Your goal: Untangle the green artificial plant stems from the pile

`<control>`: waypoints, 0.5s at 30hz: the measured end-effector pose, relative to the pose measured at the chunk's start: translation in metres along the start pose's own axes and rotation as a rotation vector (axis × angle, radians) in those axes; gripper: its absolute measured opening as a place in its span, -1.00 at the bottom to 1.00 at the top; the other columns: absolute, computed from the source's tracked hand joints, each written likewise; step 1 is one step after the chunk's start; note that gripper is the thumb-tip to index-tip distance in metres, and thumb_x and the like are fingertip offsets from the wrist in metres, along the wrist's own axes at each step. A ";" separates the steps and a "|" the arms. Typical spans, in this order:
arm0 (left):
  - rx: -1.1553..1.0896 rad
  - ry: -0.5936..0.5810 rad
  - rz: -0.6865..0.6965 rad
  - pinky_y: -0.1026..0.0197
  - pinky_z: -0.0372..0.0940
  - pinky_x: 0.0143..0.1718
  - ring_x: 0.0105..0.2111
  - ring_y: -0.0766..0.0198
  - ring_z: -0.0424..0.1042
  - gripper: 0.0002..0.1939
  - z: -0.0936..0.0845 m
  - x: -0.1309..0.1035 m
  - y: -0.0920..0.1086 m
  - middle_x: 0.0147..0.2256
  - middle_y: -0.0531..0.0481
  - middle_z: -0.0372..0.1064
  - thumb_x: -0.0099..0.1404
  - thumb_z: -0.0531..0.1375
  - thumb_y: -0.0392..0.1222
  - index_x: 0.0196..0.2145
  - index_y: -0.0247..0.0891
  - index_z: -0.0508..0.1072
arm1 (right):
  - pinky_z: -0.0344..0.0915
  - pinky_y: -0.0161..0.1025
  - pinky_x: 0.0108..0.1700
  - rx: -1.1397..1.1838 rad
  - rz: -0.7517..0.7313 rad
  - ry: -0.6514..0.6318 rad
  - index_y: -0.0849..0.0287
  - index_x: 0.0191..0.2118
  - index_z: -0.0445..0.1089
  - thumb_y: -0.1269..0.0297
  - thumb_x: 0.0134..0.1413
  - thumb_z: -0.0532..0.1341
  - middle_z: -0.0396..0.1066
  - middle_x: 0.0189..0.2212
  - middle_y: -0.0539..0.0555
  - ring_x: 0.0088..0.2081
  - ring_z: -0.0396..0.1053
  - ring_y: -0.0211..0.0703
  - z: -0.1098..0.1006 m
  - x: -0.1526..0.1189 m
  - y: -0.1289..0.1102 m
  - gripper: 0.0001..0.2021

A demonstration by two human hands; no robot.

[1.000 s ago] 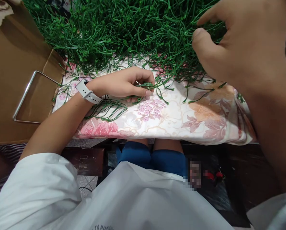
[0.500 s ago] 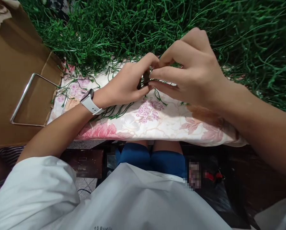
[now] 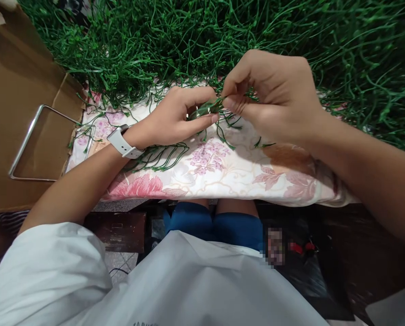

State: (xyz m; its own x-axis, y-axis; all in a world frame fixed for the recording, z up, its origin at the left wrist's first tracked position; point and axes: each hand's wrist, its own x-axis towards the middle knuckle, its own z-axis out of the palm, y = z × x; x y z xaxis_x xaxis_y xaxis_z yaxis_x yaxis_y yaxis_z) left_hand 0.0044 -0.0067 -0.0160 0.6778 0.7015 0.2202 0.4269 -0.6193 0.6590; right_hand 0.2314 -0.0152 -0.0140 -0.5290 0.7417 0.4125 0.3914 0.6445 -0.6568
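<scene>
Thin green cords with small knots or tufts at their ends point(image 3: 161, 156) lie on the flowered cloth below my left hand. My left hand point(image 3: 177, 113) is curled round a few green strands, its thumb and index finger a little apart; its other fingers are mostly hidden. My right hand point(image 3: 273, 93) pinches the same blurred green strands point(image 3: 214, 105) between thumb and index finger, just right of the left fingertips. Beyond both hands spreads a large heap of similar green cords point(image 3: 175, 40).
A cardboard box point(image 3: 19, 90) stands at the left, with a bent metal wire frame point(image 3: 27, 140) against it. The flowered cloth point(image 3: 222, 176) covers the work surface up to its front edge. A striped garment of another person point(image 3: 10, 222) shows at the lower left.
My right hand has turned and drawn slightly lower, and its thumb now shows pinching the strands. The left hand's fingers have straightened a little, with green strands visible between them.
</scene>
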 end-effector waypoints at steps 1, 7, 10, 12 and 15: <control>-0.036 -0.021 -0.017 0.19 0.14 -0.30 -0.40 0.28 0.26 -0.73 -0.001 0.000 0.000 -0.51 0.05 0.26 0.40 0.23 0.03 -0.33 -0.21 0.41 | 0.27 -0.22 -0.13 0.102 0.025 -0.009 0.09 -0.27 0.32 0.25 0.32 0.33 0.40 -0.27 0.06 -0.25 0.26 -0.17 0.001 0.000 0.004 -0.83; -0.178 -0.235 -0.059 0.24 0.18 -0.41 -0.47 0.31 0.27 -0.62 -0.011 0.001 -0.005 -0.57 0.05 0.26 0.34 0.29 0.09 -0.46 -0.24 0.38 | 0.15 -0.35 -0.35 0.586 0.109 -0.304 0.14 -0.25 0.28 0.12 0.37 0.33 0.22 -0.44 -0.07 -0.40 0.10 -0.31 0.004 0.002 0.018 -0.73; -0.198 -0.349 -0.048 0.25 0.18 -0.43 -0.49 0.34 0.24 -0.66 -0.017 0.002 -0.008 -0.55 0.04 0.30 0.32 0.29 0.04 -0.45 -0.26 0.44 | 0.18 -0.37 -0.36 0.735 0.119 -0.449 0.16 -0.26 0.28 0.15 0.38 0.33 0.29 -0.43 -0.07 -0.39 0.18 -0.34 0.009 0.003 0.021 -0.73; -0.192 -0.410 -0.031 0.26 0.18 -0.43 -0.50 0.34 0.22 -0.67 -0.019 0.004 -0.009 -0.57 0.05 0.28 0.30 0.31 0.04 -0.47 -0.26 0.46 | 0.20 -0.38 -0.36 0.836 0.058 -0.493 0.20 -0.25 0.29 0.20 0.35 0.36 0.35 -0.40 -0.05 -0.40 0.24 -0.37 0.013 0.003 0.024 -0.74; -0.182 -0.471 -0.011 0.26 0.17 -0.43 -0.52 0.34 0.19 -0.65 -0.022 0.005 -0.008 -0.63 0.07 0.21 0.26 0.34 0.01 -0.54 -0.25 0.44 | 0.22 -0.40 -0.35 0.923 -0.018 -0.522 0.25 -0.26 0.32 0.30 0.36 0.35 0.37 -0.40 -0.05 -0.41 0.26 -0.39 0.017 0.004 0.027 -0.78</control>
State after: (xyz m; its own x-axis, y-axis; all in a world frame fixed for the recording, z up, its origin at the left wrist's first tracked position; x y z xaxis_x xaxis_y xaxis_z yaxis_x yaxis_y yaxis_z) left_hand -0.0088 0.0096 -0.0046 0.8884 0.4461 -0.1080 0.3522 -0.5117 0.7837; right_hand 0.2273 0.0016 -0.0410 -0.8724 0.4206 0.2490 -0.2276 0.1011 -0.9685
